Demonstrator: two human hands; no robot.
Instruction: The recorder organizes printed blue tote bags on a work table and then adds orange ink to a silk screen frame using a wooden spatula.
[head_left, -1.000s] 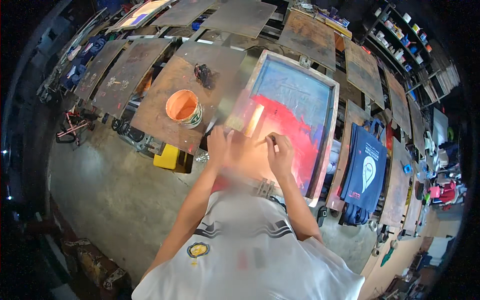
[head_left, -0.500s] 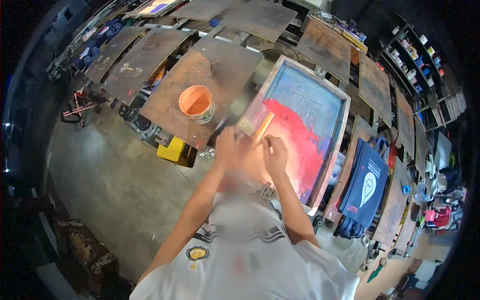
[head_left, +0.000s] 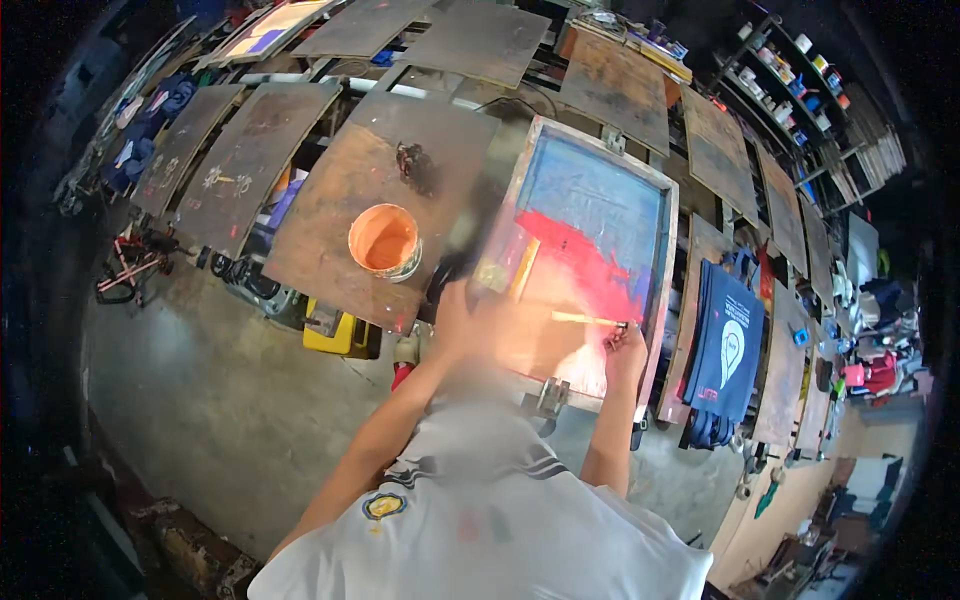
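Note:
A framed printing screen lies in front of me, its blue mesh partly covered with red ink. My right hand is over the lower right of the screen, its fingers closed on a thin yellowish stick that has a dark end by the fingertips. A wooden bar like a squeegee rests on the screen's left part. My left hand is beside the screen's lower left corner; blur hides its fingers, and I cannot tell whether it holds anything.
An orange-rimmed bucket stands on a stained board to the left, with a dark clump behind it. Below that board sits a yellow box. Right of the screen hangs printed blue fabric; shelves of bottles stand far right.
My right hand has moved right and toward me across the screen, and the yellowish stick now shows in it. The left hand stays near the screen's left corner. The whole view has shifted slightly.

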